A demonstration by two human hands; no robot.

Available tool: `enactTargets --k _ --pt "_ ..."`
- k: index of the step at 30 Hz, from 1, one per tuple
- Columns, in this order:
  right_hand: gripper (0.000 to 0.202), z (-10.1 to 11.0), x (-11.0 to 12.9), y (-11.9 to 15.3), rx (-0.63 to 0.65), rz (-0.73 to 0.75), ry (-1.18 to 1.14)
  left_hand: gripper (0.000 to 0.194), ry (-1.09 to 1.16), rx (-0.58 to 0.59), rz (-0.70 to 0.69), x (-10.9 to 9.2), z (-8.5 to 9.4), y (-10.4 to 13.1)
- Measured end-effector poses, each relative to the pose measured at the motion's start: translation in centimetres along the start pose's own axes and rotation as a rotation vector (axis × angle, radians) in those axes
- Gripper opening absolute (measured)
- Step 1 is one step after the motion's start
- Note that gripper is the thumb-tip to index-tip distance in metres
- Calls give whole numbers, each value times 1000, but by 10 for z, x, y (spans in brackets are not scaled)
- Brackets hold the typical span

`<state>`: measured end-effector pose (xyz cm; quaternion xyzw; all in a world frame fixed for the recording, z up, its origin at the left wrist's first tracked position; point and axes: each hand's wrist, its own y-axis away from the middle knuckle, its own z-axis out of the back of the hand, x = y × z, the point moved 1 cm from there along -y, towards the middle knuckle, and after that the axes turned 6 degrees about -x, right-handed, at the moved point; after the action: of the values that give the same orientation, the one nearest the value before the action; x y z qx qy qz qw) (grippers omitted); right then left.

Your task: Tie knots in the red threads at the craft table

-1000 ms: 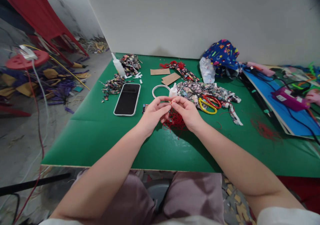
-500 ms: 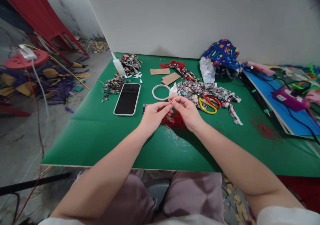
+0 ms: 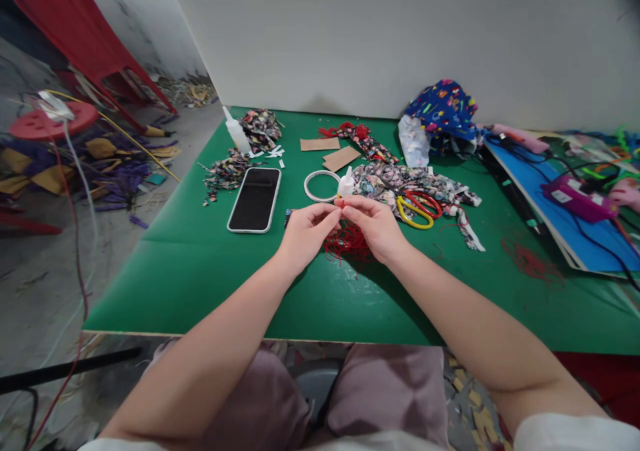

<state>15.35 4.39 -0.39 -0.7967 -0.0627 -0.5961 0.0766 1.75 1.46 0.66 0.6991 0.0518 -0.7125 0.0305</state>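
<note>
My left hand (image 3: 306, 229) and my right hand (image 3: 376, 225) meet over the table, fingertips pinched together. A tiny bit of red, which looks like red thread, shows between them; its exact form is too small to make out. Below and between the hands lies a tangled heap of red thread (image 3: 350, 244). Just beyond the fingertips stand a small white glue bottle (image 3: 346, 183) and a white ring (image 3: 320, 186), apart from my hands. Scissors (image 3: 416, 209) with yellow and red handles rest on floral fabric strips (image 3: 430, 185) to the right.
A phone (image 3: 255, 199) lies left of my hands. Behind it are another glue bottle (image 3: 237, 132) and fabric scraps (image 3: 225, 169). Brown cards (image 3: 341, 158) lie at the back. A blue patterned cloth (image 3: 445, 114) and a blue folder (image 3: 590, 237) with cables occupy the right.
Both hands stay together in nearly the same place. The fingertips have shifted slightly, and red now shows more plainly between them.
</note>
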Motion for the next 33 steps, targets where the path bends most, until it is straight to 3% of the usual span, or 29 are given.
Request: enactTargets --k 13,33 --pt "13 3 -1 -2 -39 -67 -48 19 45 -21 23 -5 0 0" --pt "8 2 -1 -2 -87 -33 -19 21 42 -2 34 -2 -1 -1"
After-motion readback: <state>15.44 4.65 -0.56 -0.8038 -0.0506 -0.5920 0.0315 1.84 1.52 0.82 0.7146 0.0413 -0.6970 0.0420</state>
